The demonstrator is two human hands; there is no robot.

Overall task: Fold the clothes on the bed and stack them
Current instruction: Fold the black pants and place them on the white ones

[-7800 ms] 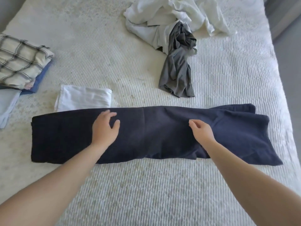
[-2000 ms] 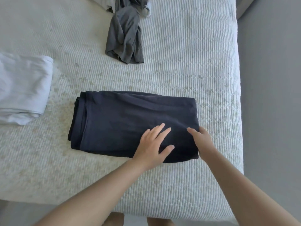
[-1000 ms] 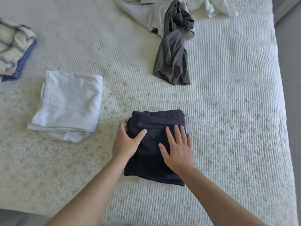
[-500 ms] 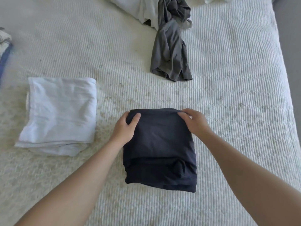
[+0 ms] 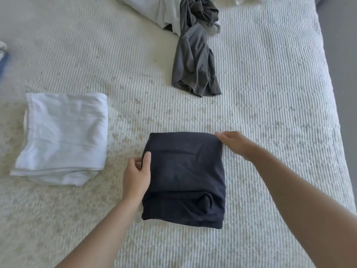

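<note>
1. The left hand (image 5: 136,176), low in the middle of the frame, grips the left edge of a dark navy folded square of cloth (image 5: 185,176): the thumb lies on top of the fabric and the fingers curl under its side.
2. The right hand (image 5: 234,143) pinches the upper right corner of the same navy bundle, fingers curled over the edge, with the forearm running off to the lower right.
3. The navy bundle lies flat on the bed, just below the centre of the frame, its thick layered folds showing along the near edge.
4. Under everything is a white ribbed quilted bedspread (image 5: 270,97) with faint beige speckles, filling almost the whole view.
5. At centre left, well apart from the navy bundle, sits a pale white folded cloth (image 5: 63,136), roughly square.
6. In the upper middle lies a crumpled grey garment (image 5: 195,64), unfolded, its top touching a rumpled white heap of clothes (image 5: 154,8) at the upper edge.
7. A grey floor (image 5: 342,45) shows along the right edge, beside the bed.
8. At the far left edge a sliver of blue fabric (image 5: 3,62) is cut off by the frame.
</note>
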